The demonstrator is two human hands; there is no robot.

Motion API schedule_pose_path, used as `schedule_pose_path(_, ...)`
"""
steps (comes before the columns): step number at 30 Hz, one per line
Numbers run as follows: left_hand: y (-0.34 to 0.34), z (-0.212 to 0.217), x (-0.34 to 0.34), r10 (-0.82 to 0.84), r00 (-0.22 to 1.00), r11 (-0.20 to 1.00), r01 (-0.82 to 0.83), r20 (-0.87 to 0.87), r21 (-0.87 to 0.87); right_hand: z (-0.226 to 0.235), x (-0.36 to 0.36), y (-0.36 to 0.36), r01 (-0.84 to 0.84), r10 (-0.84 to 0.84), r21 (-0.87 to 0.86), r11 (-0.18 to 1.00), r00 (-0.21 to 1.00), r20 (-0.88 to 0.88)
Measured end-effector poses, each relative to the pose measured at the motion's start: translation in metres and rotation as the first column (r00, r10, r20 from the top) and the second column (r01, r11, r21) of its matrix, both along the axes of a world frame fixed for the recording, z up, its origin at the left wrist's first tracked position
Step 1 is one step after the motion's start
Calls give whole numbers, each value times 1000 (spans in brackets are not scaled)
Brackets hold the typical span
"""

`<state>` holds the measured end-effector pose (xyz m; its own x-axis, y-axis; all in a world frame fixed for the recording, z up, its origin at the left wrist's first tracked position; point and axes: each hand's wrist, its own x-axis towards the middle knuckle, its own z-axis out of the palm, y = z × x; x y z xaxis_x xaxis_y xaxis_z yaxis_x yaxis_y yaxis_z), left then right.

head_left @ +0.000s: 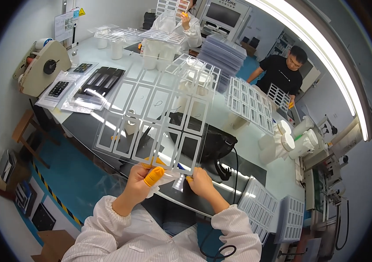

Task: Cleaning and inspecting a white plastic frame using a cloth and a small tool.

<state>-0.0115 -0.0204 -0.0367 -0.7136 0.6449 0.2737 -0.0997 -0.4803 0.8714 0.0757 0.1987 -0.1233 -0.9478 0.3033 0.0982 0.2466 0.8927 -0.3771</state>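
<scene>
A large clear plastic sheet [166, 131] printed with rows of pale rectangular frames is tilted up before me, over the table. My left hand [139, 182] grips its lower edge, with orange finger cots on the thumb and a finger. Something white and thin, like a wipe [154, 190], shows under that hand; whether the hand grips it too, I cannot tell. My right hand [203, 182] is closed on the sheet's lower right corner, an orange cot on one fingertip. Through the sheet, a black bag-like thing [214, 142] with a cable is visible on the table.
Printed sheets [250, 104] rest on white tubs [277, 142] to the right. A tall sheet stack [222, 54] stands at the back. Black panels [101, 83] and a beige roll machine [44, 67] lie left. Two people [282, 72] handle sheets across the table.
</scene>
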Motion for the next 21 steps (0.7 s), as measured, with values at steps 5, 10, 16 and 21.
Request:
schedule_pose_path(5,1,-1,-8,-22,998,999,20,53,35,76,15,-24,-63,222,-779,624,970,100)
schedule_pose_path(10,11,10,5,-197,918,967,124,345,223,115,40,-56,-95,124,-899,427,991,-46)
schedule_pose_path(16,26,23,16,-191,884,976,123,426,182,102,55,-72,-165,81,-977,133,985,-156)
schedule_pose_path(21,38,28,15,-301,884,935,200,358,292,98,66,-68,-9,133,-990,-141,991,-28)
